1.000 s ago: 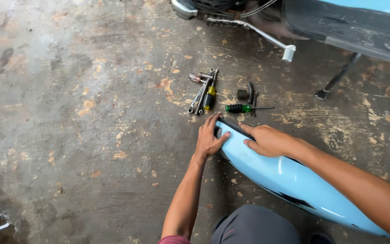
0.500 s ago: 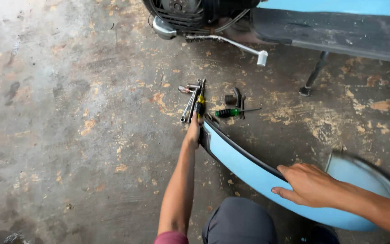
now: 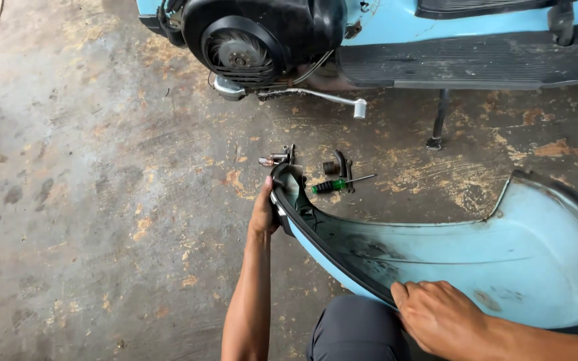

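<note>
A light blue scooter side panel with a black rubber edge is tipped up on the concrete floor, its hollow inside facing me. My left hand grips the panel's narrow far tip. Closer to me, my right hand holds the near rim, fingers curled over the black trim. Just beyond the tip lie a green-handled screwdriver, a small black part and some metal tools, partly hidden by the panel.
The light blue scooter stands at the top, with its black engine fan cover, silver kick lever and stand. My knee in dark trousers is at the bottom. Stained concrete floor spreads to the left.
The panel has been turned from lying outer side up to standing on edge with its inside showing. My right hand slid from the tip to the near rim; the view rose toward the scooter.
</note>
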